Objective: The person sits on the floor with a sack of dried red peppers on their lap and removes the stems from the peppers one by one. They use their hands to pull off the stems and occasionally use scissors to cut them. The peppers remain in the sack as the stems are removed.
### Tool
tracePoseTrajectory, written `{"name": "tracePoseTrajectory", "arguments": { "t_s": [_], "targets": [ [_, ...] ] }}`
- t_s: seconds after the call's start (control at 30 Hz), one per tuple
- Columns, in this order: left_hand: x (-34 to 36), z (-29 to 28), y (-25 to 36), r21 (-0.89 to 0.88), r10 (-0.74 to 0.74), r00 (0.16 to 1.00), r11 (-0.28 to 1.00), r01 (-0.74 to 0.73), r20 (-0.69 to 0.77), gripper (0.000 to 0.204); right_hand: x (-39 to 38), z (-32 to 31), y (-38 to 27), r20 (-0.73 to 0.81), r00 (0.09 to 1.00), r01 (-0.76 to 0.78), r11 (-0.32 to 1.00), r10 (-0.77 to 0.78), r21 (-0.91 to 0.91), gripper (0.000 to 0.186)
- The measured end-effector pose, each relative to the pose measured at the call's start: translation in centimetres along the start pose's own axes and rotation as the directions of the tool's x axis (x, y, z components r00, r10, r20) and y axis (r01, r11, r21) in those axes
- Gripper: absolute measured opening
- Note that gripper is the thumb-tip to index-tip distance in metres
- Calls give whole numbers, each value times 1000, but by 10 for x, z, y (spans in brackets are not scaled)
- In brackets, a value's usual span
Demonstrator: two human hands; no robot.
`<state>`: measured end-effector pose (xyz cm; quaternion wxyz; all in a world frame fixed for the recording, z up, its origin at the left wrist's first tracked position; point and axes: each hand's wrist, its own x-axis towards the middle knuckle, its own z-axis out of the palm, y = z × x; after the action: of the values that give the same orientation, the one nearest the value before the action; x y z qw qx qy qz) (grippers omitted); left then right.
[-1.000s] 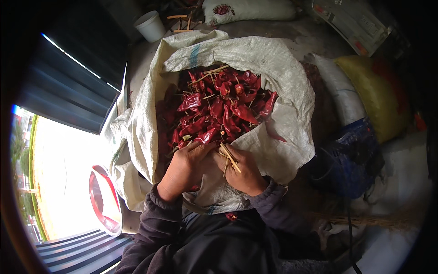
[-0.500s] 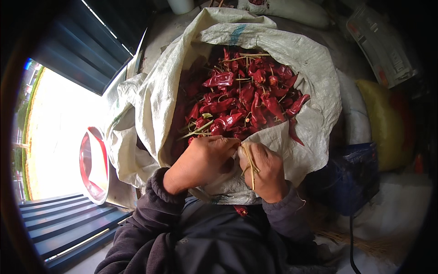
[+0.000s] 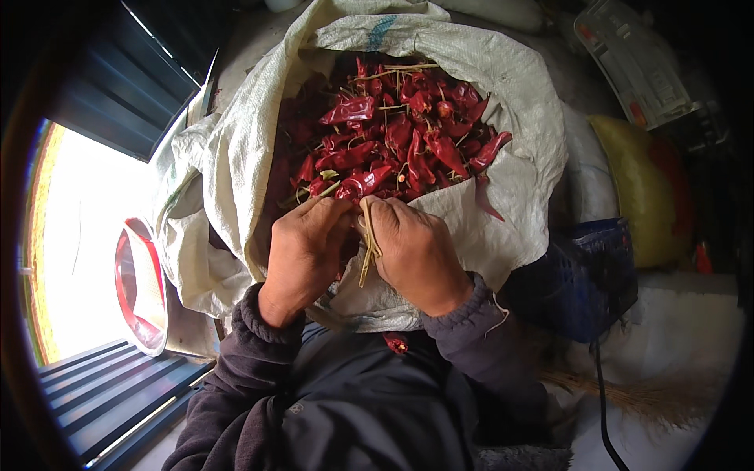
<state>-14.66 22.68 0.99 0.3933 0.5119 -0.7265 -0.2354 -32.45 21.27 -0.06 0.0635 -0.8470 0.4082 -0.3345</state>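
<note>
A white woven sack lies open in front of me, full of glossy dried red chili peppers. Over its near edge my two hands meet. My left hand is closed with fingertips pinched together; whatever lies inside it is hidden by the fingers. My right hand is closed on a few pale dry stems, which stick out between thumb and fingers and point down. One loose chili pepper rests on my lap, below the sack's folded rim.
To the right stand a dark blue plastic basket and a yellow sack. A black cable runs down past a straw broom. At left, a red-rimmed round container stands by a bright opening and dark ribbed panels.
The view has shifted, so the sack sits higher and further left. Both hands have drawn closer together; the right has turned, its stems still in its grip.
</note>
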Motion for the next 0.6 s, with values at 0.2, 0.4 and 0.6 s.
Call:
{"name": "tracePoseTrajectory", "arguments": {
  "t_s": [0.2, 0.4, 0.6],
  "targets": [
    [-4, -7, -7, -56, 56, 995, 997, -51, 88, 21, 0, -5, 5, 51, 988, 152, 984, -147, -93, 9],
    [-3, -1, -2, -5, 115, 993, 993, -115, 22, 18, -5, 6, 1, 41, 999, -18, 997, 15, 78, 10],
    [-9, 4, -11, 166, 221, 975, 960, -224, 32, 20, -10, 16, -1, 130, 950, -306, 764, 284, 568, 14]
  ]
}}
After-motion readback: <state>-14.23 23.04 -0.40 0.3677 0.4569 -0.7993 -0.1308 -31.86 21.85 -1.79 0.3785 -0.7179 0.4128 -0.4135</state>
